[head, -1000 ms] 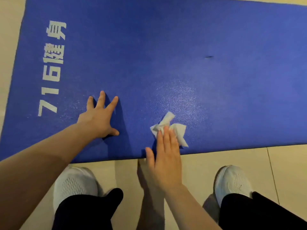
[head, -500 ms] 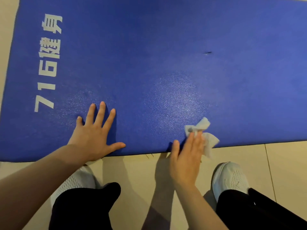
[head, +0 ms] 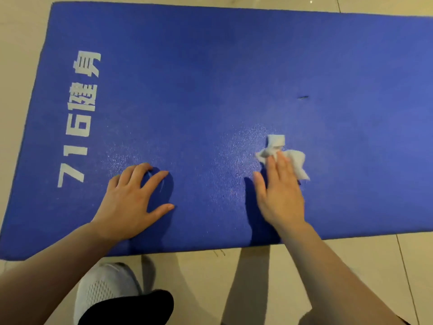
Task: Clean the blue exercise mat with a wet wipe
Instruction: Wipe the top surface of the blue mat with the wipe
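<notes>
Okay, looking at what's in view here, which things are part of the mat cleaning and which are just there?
Part of the job: blue mat, wet wipe, right hand pressing the wipe, left hand resting on the mat.

Just there: white shoe, tiled floor.

Single head-worn view, steeply downward, close above the mat [head: 234, 78].

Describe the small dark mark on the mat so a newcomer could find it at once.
Start from the blue exercise mat on the tiled floor. Look beyond the right hand pressing the white wet wipe. The short dark mark lies there, the only dark streak on plain blue.
</notes>
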Demonstrator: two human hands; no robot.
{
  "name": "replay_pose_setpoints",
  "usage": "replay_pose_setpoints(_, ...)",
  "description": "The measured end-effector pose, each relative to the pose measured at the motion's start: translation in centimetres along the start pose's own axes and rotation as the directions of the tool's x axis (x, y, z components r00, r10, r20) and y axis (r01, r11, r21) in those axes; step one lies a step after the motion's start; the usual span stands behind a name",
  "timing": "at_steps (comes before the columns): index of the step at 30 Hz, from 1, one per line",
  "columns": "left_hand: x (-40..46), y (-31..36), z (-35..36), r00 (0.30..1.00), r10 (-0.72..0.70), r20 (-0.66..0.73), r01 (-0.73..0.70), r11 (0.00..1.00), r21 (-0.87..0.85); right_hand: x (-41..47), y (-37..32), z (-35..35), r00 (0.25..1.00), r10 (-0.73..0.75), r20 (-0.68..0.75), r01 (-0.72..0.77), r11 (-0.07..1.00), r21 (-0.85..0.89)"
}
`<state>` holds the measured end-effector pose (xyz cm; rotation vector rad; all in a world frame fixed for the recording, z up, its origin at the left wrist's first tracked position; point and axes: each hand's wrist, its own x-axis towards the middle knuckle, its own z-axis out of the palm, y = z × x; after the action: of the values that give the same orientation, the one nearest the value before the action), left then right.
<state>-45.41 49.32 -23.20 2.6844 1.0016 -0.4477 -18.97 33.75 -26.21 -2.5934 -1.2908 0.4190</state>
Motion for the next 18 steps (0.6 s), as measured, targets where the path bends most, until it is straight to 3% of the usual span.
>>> replay_pose_setpoints(3,1.6,-0.1,0.0,0.999,0.001,-0.051,-0.002,1.0,-0.018,1.8,0.0,-0.6,0.992,0.126,0.027,-0.126,0.992,-0.009)
replay_pose_setpoints(6,3.3,-0.1,-0.2,0.997,-0.029,-0.075,0.026,0.999,-0.044,1.7,-4.1,0.6,0.989,-0.143,0.045,0.142,0.99,0.008)
replay_pose_setpoints(8,4.4,-0.2,-0.3,0.991,-0.098,-0.091,0.088,0.991,-0.103,1.6,-7.1,2.2,0.939,-0.336,0.073,0.334,0.942,0.04)
replay_pose_setpoints(12,6.2,-0.7,-0.8,0.971,-0.184,-0.15,0.155,0.971,-0.183,4.3,-9.2,2.9,0.878,-0.456,0.146,0.45,0.89,0.076)
replay_pose_setpoints(15,7.5,-1.7,-1.3,0.958,-0.209,-0.195,0.174,0.968,-0.181,7.5,-6.7,1.7,0.92,-0.373,0.123,0.368,0.928,0.065)
replay_pose_setpoints(18,9.3,-2.5,-2.2,0.925,-0.307,-0.226,0.251,0.937,-0.243,10.5,-3.2,0.0,1.0,0.001,-0.026,0.002,0.995,0.1)
